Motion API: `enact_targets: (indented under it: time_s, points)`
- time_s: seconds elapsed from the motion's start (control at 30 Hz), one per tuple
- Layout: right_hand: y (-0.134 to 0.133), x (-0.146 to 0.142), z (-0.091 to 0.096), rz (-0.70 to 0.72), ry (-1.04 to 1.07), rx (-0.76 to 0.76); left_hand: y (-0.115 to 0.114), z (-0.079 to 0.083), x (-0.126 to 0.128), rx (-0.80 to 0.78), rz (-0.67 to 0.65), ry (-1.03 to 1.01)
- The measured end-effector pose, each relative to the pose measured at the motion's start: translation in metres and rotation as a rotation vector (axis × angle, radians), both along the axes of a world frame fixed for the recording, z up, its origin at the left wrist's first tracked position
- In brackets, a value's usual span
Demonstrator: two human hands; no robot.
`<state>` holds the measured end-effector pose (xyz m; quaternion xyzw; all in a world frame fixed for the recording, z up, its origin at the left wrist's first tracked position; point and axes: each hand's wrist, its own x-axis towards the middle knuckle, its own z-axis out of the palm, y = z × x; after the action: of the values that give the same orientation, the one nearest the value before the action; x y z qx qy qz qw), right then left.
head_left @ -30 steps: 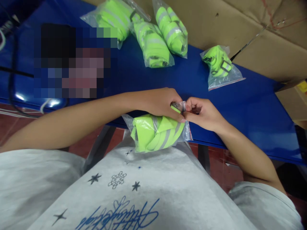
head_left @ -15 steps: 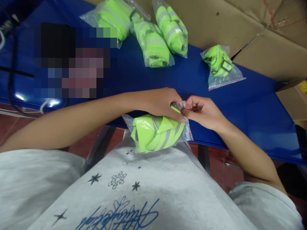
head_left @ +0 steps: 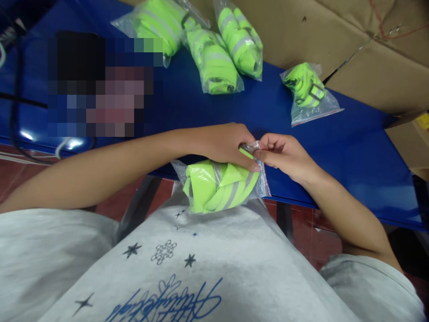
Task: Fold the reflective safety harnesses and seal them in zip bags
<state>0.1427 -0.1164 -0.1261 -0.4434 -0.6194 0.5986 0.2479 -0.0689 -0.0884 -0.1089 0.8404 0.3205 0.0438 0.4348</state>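
A clear zip bag [head_left: 263, 185] lies at the table's near edge, against my shirt. Folded inside it is a neon-yellow reflective strap bundle [head_left: 217, 185] with grey stripes. My left hand [head_left: 228, 143] reaches over the top of the bag, its thumb and fingers closed on the plastic near the zip end. At that same end, my right hand [head_left: 284, 154] pinches the bag's zip edge between thumb and curled fingers. Parts of the left fingers are hidden behind the bag.
Several similar bagged neon bundles lie on the blue table [head_left: 187, 109]: one bagged bundle [head_left: 239, 42] at the back, another bagged bundle [head_left: 304, 87] at the right. Cardboard boxes [head_left: 335, 36] stand behind. Dark cables [head_left: 16, 112] run at the left; a blurred-out patch covers part of the table.
Almost nothing differs. My right hand's fingertips have shifted very slightly along the bag's zip edge, and both hands keep their hold.
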Motion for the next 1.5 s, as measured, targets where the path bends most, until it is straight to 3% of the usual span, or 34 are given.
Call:
enact_targets:
  time_s: [0.43, 0.6, 0.8, 1.03, 1.3, 1.5]
  points:
    - [0.001, 0.0, 0.002, -0.065, 0.014, -0.079, -0.001, 0.001, 0.0, -0.021, 0.014, 0.0]
    - [0.0, 0.001, 0.003, -0.041, -0.07, -0.024, 0.0, -0.001, -0.001, -0.019, 0.003, -0.021]
    - [0.0, -0.001, 0.0, -0.093, 0.096, -0.126, 0.0, -0.001, 0.0, -0.011, 0.025, -0.008]
    - [0.004, 0.003, 0.0, -0.062, 0.198, -0.222, 0.0, -0.001, 0.001, -0.007, 0.03, -0.015]
    - [0.006, 0.007, -0.002, -0.096, -0.023, 0.125, 0.0, -0.003, -0.004, -0.072, 0.012, -0.086]
    - [0.007, 0.008, -0.004, -0.144, -0.013, 0.292, 0.004, -0.006, -0.003, -0.083, 0.208, -0.229]
